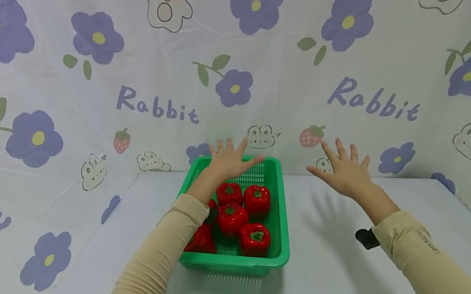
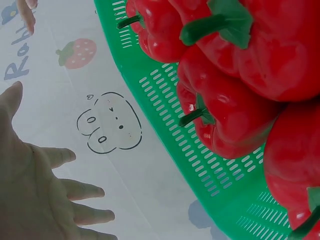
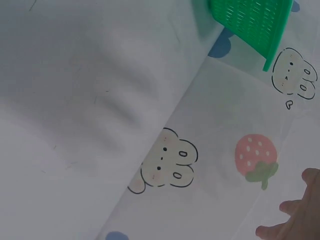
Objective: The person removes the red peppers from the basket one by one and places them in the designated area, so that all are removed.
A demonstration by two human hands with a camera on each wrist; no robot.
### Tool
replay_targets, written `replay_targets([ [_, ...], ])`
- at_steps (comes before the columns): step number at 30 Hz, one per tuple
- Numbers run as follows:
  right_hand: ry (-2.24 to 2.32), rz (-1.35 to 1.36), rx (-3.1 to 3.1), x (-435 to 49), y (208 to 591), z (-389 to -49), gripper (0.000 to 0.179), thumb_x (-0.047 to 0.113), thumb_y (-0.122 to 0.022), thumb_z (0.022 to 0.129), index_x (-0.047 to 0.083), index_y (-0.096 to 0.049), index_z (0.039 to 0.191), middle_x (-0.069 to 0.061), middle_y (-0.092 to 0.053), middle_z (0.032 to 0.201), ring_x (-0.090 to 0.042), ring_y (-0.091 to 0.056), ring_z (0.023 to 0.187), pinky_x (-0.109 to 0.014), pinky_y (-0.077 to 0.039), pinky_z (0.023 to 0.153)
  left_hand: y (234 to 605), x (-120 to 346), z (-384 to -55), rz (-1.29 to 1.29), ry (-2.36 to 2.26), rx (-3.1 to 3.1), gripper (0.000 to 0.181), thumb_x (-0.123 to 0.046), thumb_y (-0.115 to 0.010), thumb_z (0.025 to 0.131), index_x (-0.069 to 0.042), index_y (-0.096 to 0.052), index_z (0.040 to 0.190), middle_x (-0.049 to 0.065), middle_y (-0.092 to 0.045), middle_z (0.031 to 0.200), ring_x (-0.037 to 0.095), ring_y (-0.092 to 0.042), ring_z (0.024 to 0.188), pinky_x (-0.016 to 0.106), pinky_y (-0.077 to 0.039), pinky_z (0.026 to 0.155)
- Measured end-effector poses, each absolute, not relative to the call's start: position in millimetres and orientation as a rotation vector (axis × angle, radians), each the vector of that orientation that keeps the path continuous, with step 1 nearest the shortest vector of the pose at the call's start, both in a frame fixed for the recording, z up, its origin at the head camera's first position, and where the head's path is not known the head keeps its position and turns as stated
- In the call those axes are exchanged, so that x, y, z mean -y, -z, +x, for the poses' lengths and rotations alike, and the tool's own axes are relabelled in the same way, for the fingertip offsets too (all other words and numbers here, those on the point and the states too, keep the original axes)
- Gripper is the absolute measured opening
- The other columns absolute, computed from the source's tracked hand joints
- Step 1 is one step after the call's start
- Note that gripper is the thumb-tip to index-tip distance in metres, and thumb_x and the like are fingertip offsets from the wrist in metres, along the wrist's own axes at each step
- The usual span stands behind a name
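My left hand [image 1: 229, 161] is held over the far part of a green plastic basket [image 1: 280, 209], its fingers spread and nothing in its grasp. Several red bell peppers [image 1: 232, 219] with green stems lie inside the basket, some of them hidden behind my left forearm. To the right of the basket, my right hand [image 1: 347, 173] hovers above the white table with fingers spread wide, holding nothing. In the left wrist view the left hand [image 2: 35, 190] appears beside the basket rim, with peppers [image 2: 225, 110] close by. Only some fingers of the right hand [image 3: 295, 215] show in the right wrist view.
A white tabletop [image 1: 316, 263] carries the basket. Behind and at the sides hangs a white cloth [image 1: 289, 88] printed with purple flowers, strawberries, rabbits and the word Rabbit. A dark strap piece [image 1: 367, 238] sticks out at the right cuff.
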State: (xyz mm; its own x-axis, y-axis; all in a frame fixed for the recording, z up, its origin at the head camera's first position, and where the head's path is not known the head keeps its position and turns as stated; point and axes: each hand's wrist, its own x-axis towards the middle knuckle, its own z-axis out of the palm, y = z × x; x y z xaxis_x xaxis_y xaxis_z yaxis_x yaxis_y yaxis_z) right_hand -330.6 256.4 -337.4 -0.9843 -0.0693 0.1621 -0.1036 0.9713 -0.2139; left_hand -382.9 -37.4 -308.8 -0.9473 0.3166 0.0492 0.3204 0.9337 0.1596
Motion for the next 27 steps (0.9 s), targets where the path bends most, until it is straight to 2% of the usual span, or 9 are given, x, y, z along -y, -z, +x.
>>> replay_targets([
  [11, -0.433, 0.19, 2.858, -255.2, 345.7, -324.7, 0.102, 0.065, -0.057, 0.087, 0.023, 0.001, 0.159, -0.027, 0.004, 0.162, -0.058, -0.012, 0.142, -0.079, -0.019, 0.104, 312.3, 36.7, -380.4, -0.541, 0.169, 2.998, 0.09, -0.079, -0.03, 0.089, -0.026, -0.009, 0.159, 0.02, -0.01, 0.164, 0.045, -0.005, 0.15, 0.066, -0.004, 0.118],
  [16, -0.537, 0.192, 2.828, -255.7, 349.9, -321.4, 0.105, 0.065, -0.06, 0.085, 0.027, 0.005, 0.158, -0.025, 0.008, 0.162, -0.06, -0.015, 0.14, -0.077, -0.028, 0.1, 309.6, 38.3, -376.2, -0.578, 0.193, 2.955, 0.089, -0.077, -0.032, 0.09, -0.025, -0.012, 0.159, 0.017, -0.011, 0.164, 0.043, -0.005, 0.151, 0.065, -0.004, 0.119],
  [22, -0.705, 0.19, 2.811, -254.8, 358.1, -314.4, 0.105, 0.062, -0.063, 0.086, 0.025, 0.003, 0.158, -0.027, 0.006, 0.162, -0.066, -0.019, 0.136, -0.078, -0.03, 0.097, 304.7, 43.1, -366.1, -0.589, 0.233, 2.933, 0.087, -0.073, -0.036, 0.092, -0.023, -0.012, 0.159, 0.014, -0.014, 0.164, 0.039, -0.006, 0.152, 0.063, -0.005, 0.12],
  [27, -0.865, 0.162, 2.793, -252.9, 362.4, -309.3, 0.105, 0.06, -0.064, 0.086, 0.023, 0.002, 0.159, -0.025, 0.007, 0.163, -0.061, -0.019, 0.139, -0.077, -0.029, 0.1, 301.7, 47.3, -358.2, -0.616, 0.247, 2.912, 0.088, -0.072, -0.041, 0.091, -0.023, -0.013, 0.158, 0.013, -0.021, 0.163, 0.038, -0.013, 0.151, 0.064, -0.008, 0.119],
])
